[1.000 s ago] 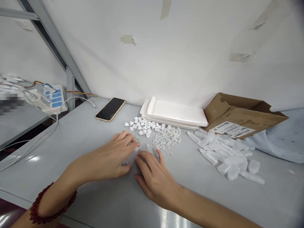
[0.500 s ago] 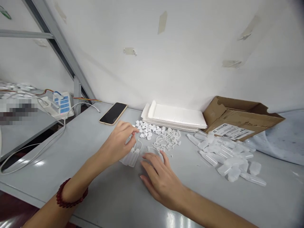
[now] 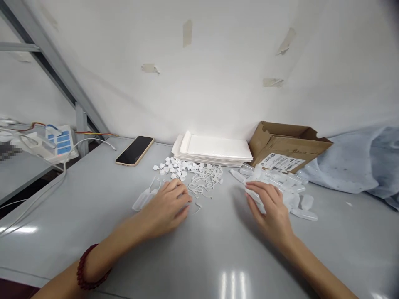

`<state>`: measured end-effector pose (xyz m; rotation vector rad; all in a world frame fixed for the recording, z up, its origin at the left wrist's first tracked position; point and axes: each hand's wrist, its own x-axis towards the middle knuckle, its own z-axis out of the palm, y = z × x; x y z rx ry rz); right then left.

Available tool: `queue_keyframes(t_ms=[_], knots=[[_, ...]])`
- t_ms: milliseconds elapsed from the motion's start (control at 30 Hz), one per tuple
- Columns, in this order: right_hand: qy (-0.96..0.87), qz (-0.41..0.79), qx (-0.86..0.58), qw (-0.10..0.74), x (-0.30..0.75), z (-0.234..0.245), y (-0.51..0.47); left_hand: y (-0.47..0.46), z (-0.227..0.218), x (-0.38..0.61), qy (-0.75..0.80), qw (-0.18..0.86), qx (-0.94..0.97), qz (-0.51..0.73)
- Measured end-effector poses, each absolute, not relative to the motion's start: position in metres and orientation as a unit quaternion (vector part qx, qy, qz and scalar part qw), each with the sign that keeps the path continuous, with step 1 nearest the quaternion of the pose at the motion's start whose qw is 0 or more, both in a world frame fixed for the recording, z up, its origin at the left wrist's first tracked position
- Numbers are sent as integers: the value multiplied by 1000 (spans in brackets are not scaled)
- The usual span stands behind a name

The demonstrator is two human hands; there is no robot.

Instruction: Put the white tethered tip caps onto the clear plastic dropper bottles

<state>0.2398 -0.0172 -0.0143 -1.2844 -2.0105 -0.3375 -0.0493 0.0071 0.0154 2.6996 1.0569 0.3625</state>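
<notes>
- Fingers [image 3: 180,194] of the left hand [image 3: 168,206] curl together beside white caps [image 3: 171,167] (a grip I cannot tell).
- Right hand [image 3: 270,207] fingers [image 3: 258,189] spread on clear bottles [image 3: 293,189].

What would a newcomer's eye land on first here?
Two bare hands on the grey table: the right hand rests on a heap of small clear plastic bottles, the left hand near scattered white plastic caps. Behind lie a black smartphone and a torn brown cardboard box.
</notes>
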Motion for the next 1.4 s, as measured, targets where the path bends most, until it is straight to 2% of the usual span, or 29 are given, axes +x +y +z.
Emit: queue_keyframes(t_ms=[267, 400, 567, 733, 833, 1000, 1133, 1267, 1400], knots=[[-764, -131, -564, 285, 257, -14, -6, 0, -8, -36, 338, 40, 928, 155], [-788, -103, -566, 220, 251, -18, -7, -8, -16, -32, 315, 22, 935, 161], [-799, -126, -570, 142, 241, -21, 1, -10, -18, -32, 310, 33, 936, 161], [-801, -141, -572, 111, 235, -21, 11, -10, -13, -30, 298, 57, 938, 168], [-804, -139, -568, 104, 235, -23, 13, -11, -7, -27, 309, 113, 923, 202], [-815, -146, -538, 156, 237, -25, 11, -16, 10, -25, 395, 288, 838, 243], [-810, -137, -505, 264, 231, -15, -1, -17, 22, -27, 490, 394, 739, 240], [-800, -2, -454, 394, 214, 2, -23, -14, 25, -30, 510, 507, 645, 259], [-767, 156, -420, 459, 197, 9, -42, -11, 22, -32, 489, 577, 595, 272]])
